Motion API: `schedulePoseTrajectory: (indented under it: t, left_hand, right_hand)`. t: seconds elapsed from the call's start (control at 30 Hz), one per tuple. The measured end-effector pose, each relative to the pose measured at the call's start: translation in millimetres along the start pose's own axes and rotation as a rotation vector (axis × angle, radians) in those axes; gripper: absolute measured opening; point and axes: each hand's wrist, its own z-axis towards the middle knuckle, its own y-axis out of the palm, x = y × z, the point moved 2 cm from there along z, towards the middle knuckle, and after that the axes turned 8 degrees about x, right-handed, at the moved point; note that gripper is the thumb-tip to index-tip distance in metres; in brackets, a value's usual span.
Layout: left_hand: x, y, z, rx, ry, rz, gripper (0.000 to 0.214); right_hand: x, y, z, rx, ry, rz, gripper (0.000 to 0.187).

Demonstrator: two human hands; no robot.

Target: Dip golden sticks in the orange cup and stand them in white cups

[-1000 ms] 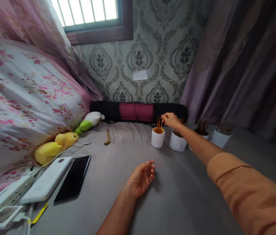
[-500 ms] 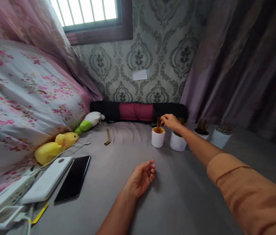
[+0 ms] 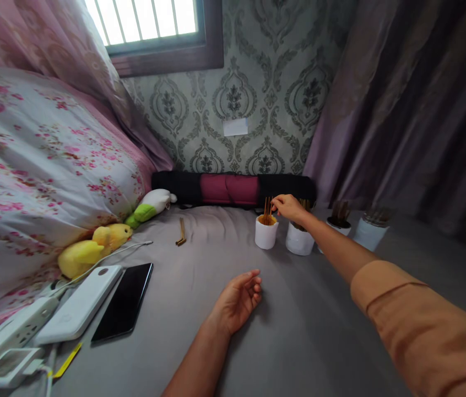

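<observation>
Facing grey patterned wallpaper at the top centre of the frame, with a barred window at upper left and a dark curtain at upper right. Pinching the upper end of a thin brown stick between thumb and fingertips of the right hand, just right of centre, beside the other brown sticks standing in a white cup. Resting the left hand on the grey sheet at lower centre, fingers loosely curled with a gap to the palm. Seeing three more white containers lined up at middle right, partly behind the right forearm, two loose rods lying left of centre, and a black phone at lower left.
</observation>
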Motion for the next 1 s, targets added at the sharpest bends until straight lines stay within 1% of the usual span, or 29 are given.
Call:
schedulePoseTrajectory:
  t: [0.37, 0.73, 0.87, 1.0]
  left_hand:
    - [1, 2.0, -1, 0.011, -0.004, 0.002, 0.021]
    - [0, 0.5, 1, -0.009, 0.002, -0.004, 0.021]
    - [1, 1.0, -1, -0.004, -0.01, -0.002, 0.02]
    - [2, 2.2, -1, 0.0, -0.011, 0.004, 0.019]
  right_hand:
    - [7, -1, 2, 0.009, 0.031, -0.008, 0.021]
    - [5, -16, -1, 0.08, 0.078, -0.025, 0.022]
    - [5, -20, -2, 0.095, 0.063, -0.034, 0.023]
    - [6, -22, -3, 0.114, 0.06, 0.003, 0.025]
